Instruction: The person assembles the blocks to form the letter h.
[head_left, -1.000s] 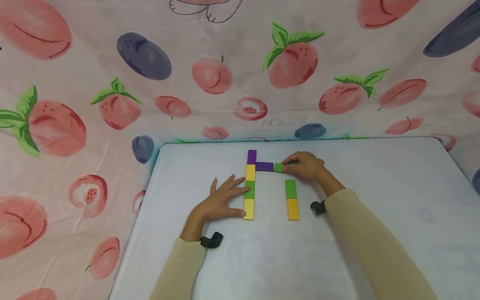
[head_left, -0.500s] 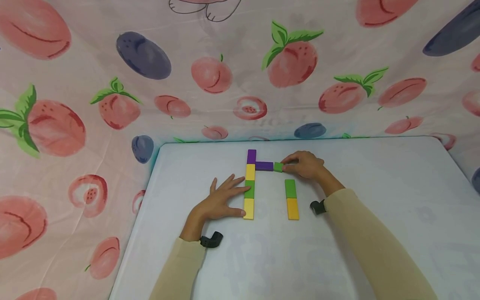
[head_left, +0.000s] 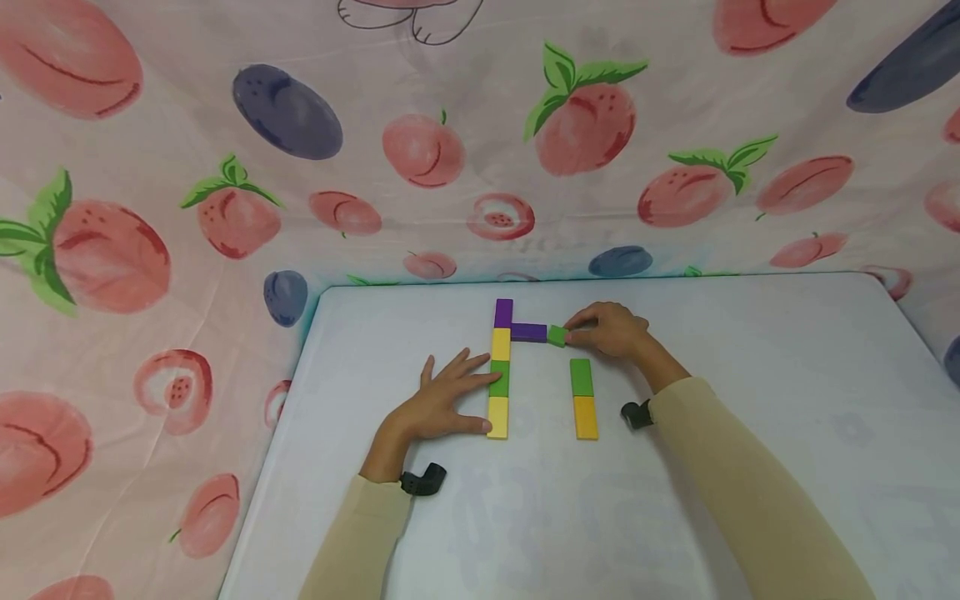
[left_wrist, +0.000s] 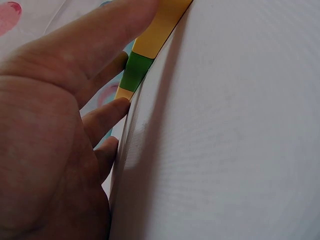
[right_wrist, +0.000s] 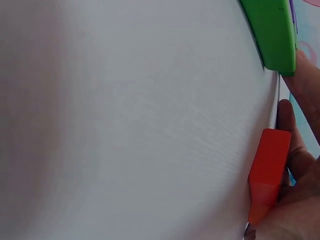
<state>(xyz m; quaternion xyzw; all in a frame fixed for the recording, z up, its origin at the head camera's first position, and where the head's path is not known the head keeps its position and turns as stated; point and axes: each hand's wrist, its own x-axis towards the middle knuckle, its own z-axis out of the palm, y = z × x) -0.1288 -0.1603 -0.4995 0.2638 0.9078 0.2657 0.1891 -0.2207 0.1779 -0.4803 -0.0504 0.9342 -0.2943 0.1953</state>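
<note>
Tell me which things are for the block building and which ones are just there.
Likely for building: block column at the left hand, sideways purple block, small green block and red block at the right hand, green-and-yellow pair.

Just there: fruit-print cloth, black wrist cameras.

- Between the left column [head_left: 504, 365] and the right column [head_left: 583, 400], a lane is left, open at the near end.
- Its far end is barred by the purple block [head_left: 528, 332] and the small green block [head_left: 556, 336].
- The left column's left side is blocked by the left hand [head_left: 438, 404].
- Beyond the right column's far end, passage is hampered by the right hand [head_left: 609, 331].
</note>
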